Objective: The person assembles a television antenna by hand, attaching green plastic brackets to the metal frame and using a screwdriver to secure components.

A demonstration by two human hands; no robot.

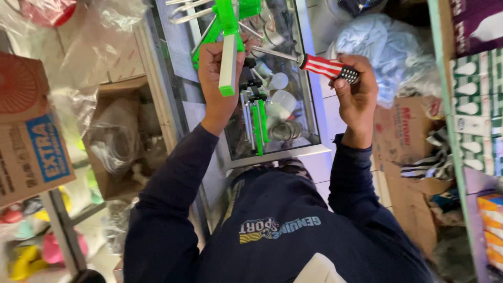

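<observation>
Dark-blue sleeves reach over the glass-topped bench (306,78). Left hand (217,78) is clamped on a green-and-white plastic frame (228,50), held above the bench's far edge; right hand (356,91) grips a striped-handled screwdriver (319,65), tip at the frame. Fastening seems underway; steady alignment comes next.

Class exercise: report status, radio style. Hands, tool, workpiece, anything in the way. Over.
Left hand gripping green-and-white plastic frame. Right hand shut on red-and-white striped screwdriver, shaft aimed at frame. Glass display counter underneath; nothing between tip and frame.

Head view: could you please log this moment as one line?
left hand: holds green-and-white bar | right hand: holds striped-handled screwdriver | tip toward green frame | above glass counter
</observation>
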